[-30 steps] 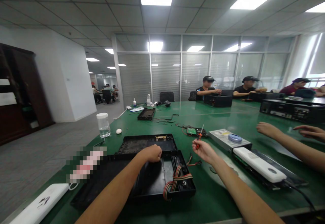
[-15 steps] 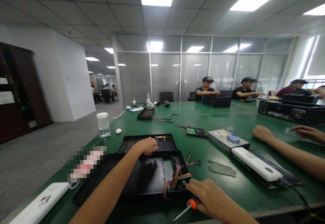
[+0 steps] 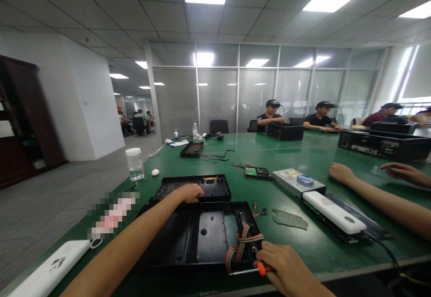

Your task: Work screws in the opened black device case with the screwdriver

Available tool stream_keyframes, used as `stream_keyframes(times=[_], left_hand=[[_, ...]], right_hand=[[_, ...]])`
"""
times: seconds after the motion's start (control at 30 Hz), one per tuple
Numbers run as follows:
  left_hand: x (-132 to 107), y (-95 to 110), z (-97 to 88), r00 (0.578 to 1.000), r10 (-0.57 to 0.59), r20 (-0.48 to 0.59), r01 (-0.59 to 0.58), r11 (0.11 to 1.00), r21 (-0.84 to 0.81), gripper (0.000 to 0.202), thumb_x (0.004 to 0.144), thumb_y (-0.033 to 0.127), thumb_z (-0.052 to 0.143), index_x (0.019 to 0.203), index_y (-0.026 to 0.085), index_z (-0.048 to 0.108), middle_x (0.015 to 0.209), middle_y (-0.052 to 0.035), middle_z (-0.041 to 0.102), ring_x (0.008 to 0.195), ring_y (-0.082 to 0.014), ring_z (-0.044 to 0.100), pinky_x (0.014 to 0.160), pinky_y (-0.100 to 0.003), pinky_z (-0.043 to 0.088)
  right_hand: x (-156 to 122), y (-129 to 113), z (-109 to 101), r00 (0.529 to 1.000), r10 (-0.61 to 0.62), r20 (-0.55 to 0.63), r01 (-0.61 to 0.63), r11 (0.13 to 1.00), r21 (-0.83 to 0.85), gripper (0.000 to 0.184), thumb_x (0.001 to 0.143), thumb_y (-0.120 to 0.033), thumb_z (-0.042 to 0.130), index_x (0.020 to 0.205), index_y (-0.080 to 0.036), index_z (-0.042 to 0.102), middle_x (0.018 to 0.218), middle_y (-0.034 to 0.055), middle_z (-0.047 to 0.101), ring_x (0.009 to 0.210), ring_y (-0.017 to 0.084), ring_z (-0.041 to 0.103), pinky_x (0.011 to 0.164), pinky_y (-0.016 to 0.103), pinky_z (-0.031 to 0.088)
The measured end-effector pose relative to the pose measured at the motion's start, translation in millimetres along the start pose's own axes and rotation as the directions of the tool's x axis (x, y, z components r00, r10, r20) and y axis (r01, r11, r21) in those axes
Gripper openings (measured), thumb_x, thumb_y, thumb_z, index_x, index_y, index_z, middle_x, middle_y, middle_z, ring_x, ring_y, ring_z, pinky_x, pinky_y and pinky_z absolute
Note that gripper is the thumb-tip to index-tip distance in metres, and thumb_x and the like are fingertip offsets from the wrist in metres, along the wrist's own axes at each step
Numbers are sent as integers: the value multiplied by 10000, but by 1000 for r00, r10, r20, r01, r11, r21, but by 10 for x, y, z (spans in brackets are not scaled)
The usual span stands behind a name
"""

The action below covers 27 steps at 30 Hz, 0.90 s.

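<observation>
An open black plastic case (image 3: 202,236) lies in front of me on the green table (image 3: 303,158), with a striped ribbon cable (image 3: 242,243) looped at its near right corner. My left hand (image 3: 188,193) rests curled on the case's far rim, next to a second black shell (image 3: 208,185) behind it. My right hand (image 3: 286,268) is closed on an orange-handled screwdriver (image 3: 251,270), shaft pointing left, at the case's near right corner beside the cable.
A white power bank (image 3: 50,268) lies near left, another white device (image 3: 332,211) on a black unit to the right. A co-worker's forearms (image 3: 377,198) reach in from the right. A silver drive (image 3: 298,181), a circuit board (image 3: 254,172), a water bottle (image 3: 134,164) and seated people lie beyond.
My right hand came down from the middle of the table to the case's near right corner with the screwdriver. My left hand shifted slightly left along the far rim.
</observation>
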State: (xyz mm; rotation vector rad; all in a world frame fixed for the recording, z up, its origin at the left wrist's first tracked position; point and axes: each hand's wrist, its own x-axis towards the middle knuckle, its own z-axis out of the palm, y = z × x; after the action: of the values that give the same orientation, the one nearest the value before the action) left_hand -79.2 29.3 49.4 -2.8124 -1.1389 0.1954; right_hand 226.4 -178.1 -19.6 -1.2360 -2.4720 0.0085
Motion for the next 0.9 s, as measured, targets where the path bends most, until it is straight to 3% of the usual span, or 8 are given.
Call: stream_keyframes(times=[0.1,0.23,0.33,0.43,0.6,0.73,0.9], left_hand=[[-62,61,-243,993,39,-114,-27,994,106,122,668,243,638,761,178,592,839,-27,604,820,-175,540,678,-231,394],[-278,214,-660,984,83,-159,-62,989,134,126,716,292,603,784,186,592,850,-23,599,834,-169,539,706,-231,391],[-511,470,-937,972,137,-193,-113,985,131,143,743,313,577,815,190,585,854,-20,594,825,-164,535,710,-236,386],[-736,794,-1077,970,159,-185,-142,985,101,139,755,314,563,828,198,585,861,-17,594,818,-163,537,700,-238,388],[-1007,1179,-986,985,109,-134,-105,994,42,77,744,265,577,761,190,589,795,-6,602,764,-157,557,680,-240,401],[-1144,1322,-768,992,80,-97,-83,996,-25,52,732,244,580,739,195,592,784,-11,606,744,-161,564,673,-249,410],[-1128,1395,-380,996,94,-1,-93,991,-98,58,699,260,603,739,220,616,762,-25,626,759,-194,575,682,-287,420]], right_hand=[[105,24,-50,1000,17,17,-18,997,68,151,691,-98,483,770,-199,562,809,18,584,742,151,535,643,236,352],[455,175,-129,999,-23,22,19,985,173,128,770,-182,472,816,-184,591,874,44,608,826,166,554,727,247,392],[825,359,-89,998,-65,5,63,980,189,189,798,-235,467,905,-177,611,936,67,619,879,178,560,794,265,398],[1159,560,54,997,-50,-61,58,988,146,230,787,-242,480,968,-180,608,979,79,622,921,201,556,832,300,401],[1398,817,225,987,-104,-119,123,979,163,271,793,-183,421,990,-170,607,1029,84,610,952,196,546,849,302,417],[1285,1020,103,965,-247,-87,251,967,39,311,797,-175,402,1057,-179,571,1155,71,521,1042,173,478,894,289,376],[1073,1422,-92,992,-117,-54,111,988,-109,177,778,-202,463,790,-159,634,851,73,586,869,174,500,793,303,380]])
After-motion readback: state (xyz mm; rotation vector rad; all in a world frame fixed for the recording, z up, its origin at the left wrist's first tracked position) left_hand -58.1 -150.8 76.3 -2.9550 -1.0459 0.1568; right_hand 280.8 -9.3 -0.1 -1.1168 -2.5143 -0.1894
